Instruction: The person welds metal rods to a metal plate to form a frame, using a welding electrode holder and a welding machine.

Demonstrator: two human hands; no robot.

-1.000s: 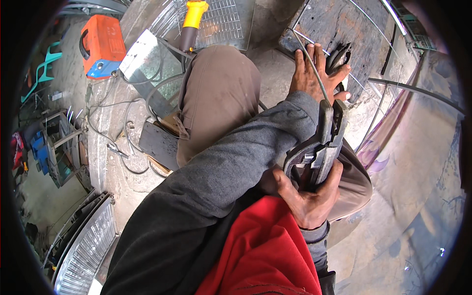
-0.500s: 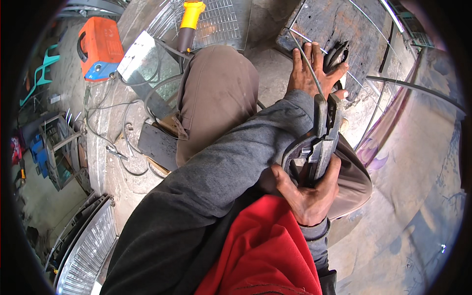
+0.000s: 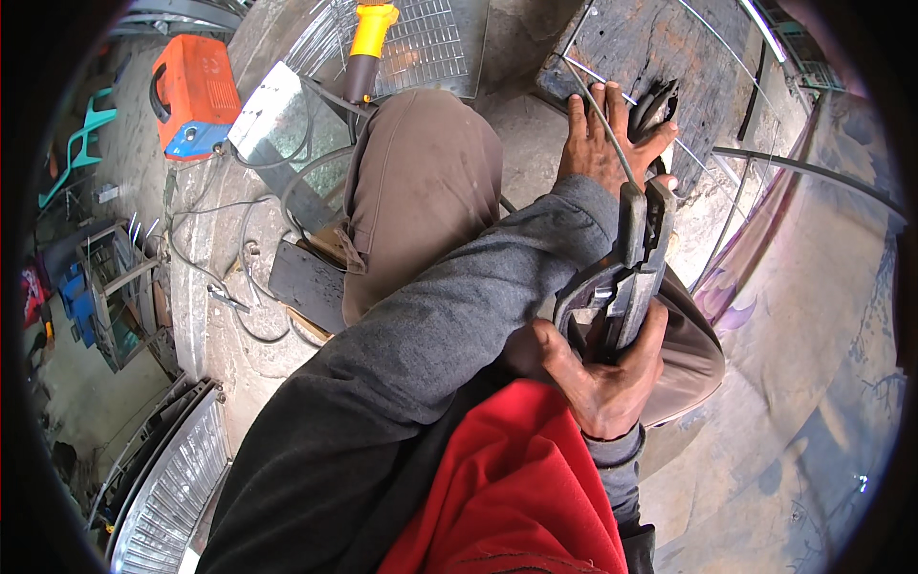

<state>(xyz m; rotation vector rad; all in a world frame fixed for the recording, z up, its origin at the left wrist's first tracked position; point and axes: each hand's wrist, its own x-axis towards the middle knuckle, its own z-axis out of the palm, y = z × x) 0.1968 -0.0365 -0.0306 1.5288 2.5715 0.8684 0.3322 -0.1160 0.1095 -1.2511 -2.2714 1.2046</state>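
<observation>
My right hand (image 3: 612,383) is wrapped round a dark electrode holder (image 3: 626,277), close in front of my right knee. From its jaws a thin grey welding rod (image 3: 604,120) runs up across my left hand to the near corner of a metal wire frame (image 3: 604,77). My left hand (image 3: 607,143) lies spread on the near edge of a scorched dark wooden board (image 3: 693,57), its arm crossing in front of me. Beside its thumb is a dark, curved piece (image 3: 657,107) whose kind I cannot make out. What lies under the palm is hidden.
An orange and blue welding machine (image 3: 196,96) stands at the far left, with cables (image 3: 244,239) across the concrete. A yellow power tool (image 3: 371,38) stands by a wire grating (image 3: 430,48). A sheet of glass (image 3: 287,124) and a dark plate (image 3: 308,282) lie left of my knee.
My right hand has shifted slightly to the right with the electrode holder, and the rod's near end has moved along. My left hand stays in place.
</observation>
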